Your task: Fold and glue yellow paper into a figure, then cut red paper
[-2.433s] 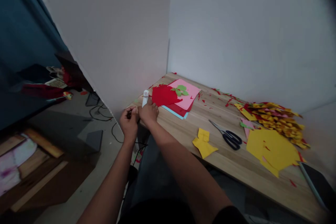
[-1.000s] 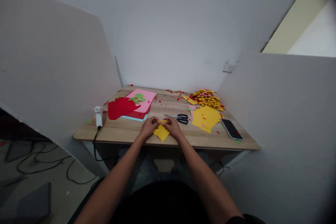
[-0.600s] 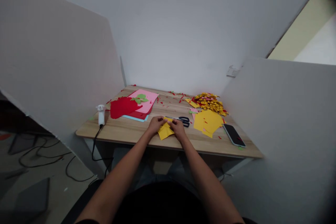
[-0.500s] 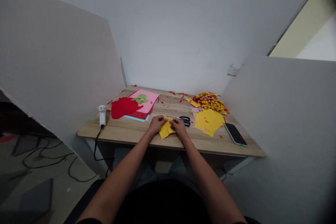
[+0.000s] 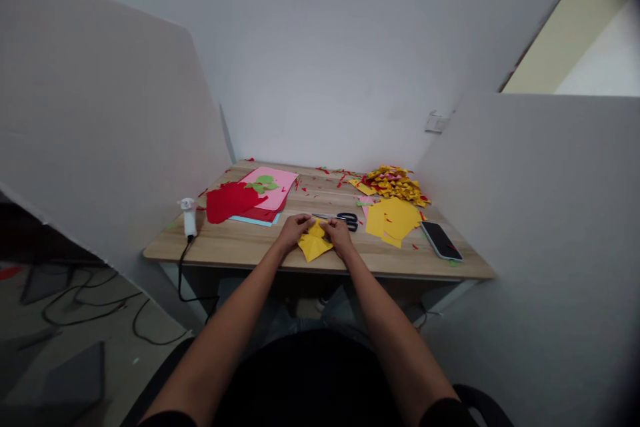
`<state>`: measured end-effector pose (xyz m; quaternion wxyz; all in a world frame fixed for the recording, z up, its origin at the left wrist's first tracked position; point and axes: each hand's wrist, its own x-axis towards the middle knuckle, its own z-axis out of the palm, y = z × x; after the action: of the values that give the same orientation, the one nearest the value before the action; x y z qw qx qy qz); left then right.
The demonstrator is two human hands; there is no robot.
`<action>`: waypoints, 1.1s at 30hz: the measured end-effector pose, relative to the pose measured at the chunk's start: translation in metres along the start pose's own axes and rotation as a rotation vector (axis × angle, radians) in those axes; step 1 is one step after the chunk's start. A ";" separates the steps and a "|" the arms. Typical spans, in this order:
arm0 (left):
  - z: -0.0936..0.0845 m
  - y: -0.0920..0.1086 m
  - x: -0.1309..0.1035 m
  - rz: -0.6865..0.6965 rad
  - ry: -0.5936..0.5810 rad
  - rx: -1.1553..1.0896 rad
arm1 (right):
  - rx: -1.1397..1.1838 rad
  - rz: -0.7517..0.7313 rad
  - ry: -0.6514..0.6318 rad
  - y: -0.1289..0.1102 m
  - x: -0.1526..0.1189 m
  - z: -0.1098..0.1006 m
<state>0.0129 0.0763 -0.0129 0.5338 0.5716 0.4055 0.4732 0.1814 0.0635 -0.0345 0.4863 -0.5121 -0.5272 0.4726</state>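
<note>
Nearest you at the lower centre of the frame, just in from the front edge of the pale wood-grain table [image 5: 240, 250], lies the small, folded, bright yellow paper-like piece [image 5: 314, 249]. It is between your hands: your left hand [image 5: 295, 232] meets its upper left side and your right hand [image 5: 339, 236] its upper right, so neither is clearly nearer. The piece runs roughly up and down the frame, its narrow part up between your fingertips and its wide, pointed part flaring down towards you, below the grip. Both hands are drawn nearly closed, thumb to fingers, and seem to pinch it; the exact contact is too small to tell. Just beyond your right fingers lie the dark-handled metal scissors [image 5: 338, 216], blades pointing left. At the left side of the table stands a white handheld tool [image 5: 189, 220] with a black cord [image 5: 181, 280]; at the right lies a dark-screened phone [image 5: 441, 240], with flat yellow sheets [image 5: 400, 217] beside it. Farther off are a ragged red sheet [image 5: 227, 203] at left and a heap of crinkled yellow pieces [image 5: 395, 187] at right.
</note>
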 end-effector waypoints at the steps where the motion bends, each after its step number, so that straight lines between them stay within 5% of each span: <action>1: -0.001 -0.002 0.001 0.007 0.032 -0.011 | -0.004 -0.001 0.004 0.000 0.000 0.000; 7: -0.010 -0.008 0.008 0.076 0.274 -0.123 | -0.060 -0.027 0.027 -0.002 0.002 -0.001; 23: -0.015 -0.010 0.005 0.163 0.520 -0.181 | -0.348 -0.228 0.224 -0.002 0.000 0.006; 33: -0.032 0.000 0.003 0.307 0.751 -0.092 | -0.401 -0.273 0.169 -0.006 -0.006 0.007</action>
<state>-0.0174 0.0867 -0.0131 0.2968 0.3886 0.4605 0.7408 0.1738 0.0573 -0.0292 0.4766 -0.5600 -0.6322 0.2442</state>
